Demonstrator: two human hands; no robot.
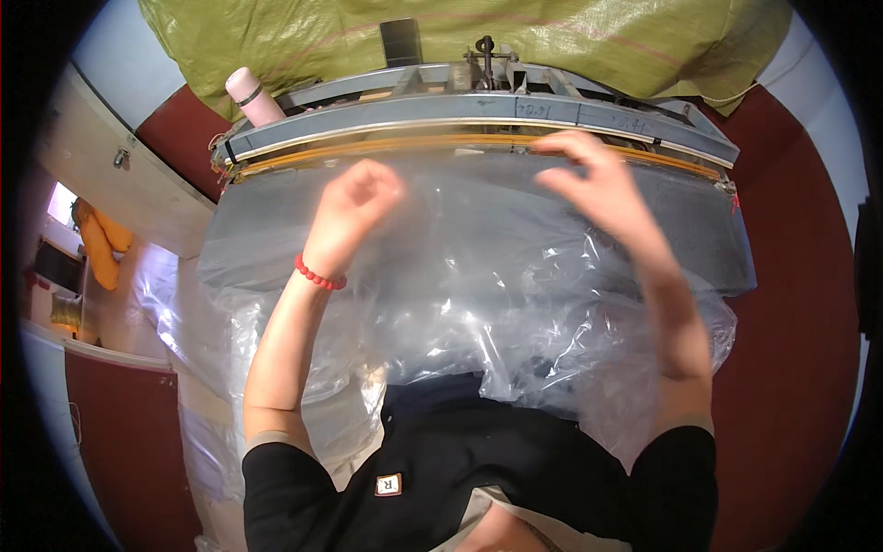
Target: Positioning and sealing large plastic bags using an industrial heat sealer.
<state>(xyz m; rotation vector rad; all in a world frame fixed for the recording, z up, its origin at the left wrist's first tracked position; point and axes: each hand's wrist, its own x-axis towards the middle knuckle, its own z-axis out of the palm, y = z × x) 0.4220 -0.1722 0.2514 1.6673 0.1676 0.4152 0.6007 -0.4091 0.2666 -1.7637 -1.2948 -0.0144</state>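
A large sheet of clear plastic film (432, 322) drapes over the grey table surface (258, 221) and hangs in shiny folds toward my body. Above its left part is my left hand (361, 201), slightly blurred, with a red bead bracelet (319, 275) at the wrist. Its fingers are curled in, and whatever may be between them cannot be made out. My right hand (593, 175) hovers near the far edge, thumb and fingers apart, nothing visible in it. Just beyond it run orange-yellow strips (423, 143) along a grey metal bar (368, 115).
A pink bottle (254, 97) stands at the bar's left end. Behind the metal frame, a phone-like dark slab (400, 42) leans on a yellow-green woven sheet (589, 41). A pale door (129, 156) with a lock is on the left. Dark red wall panel (796, 276) lies right.
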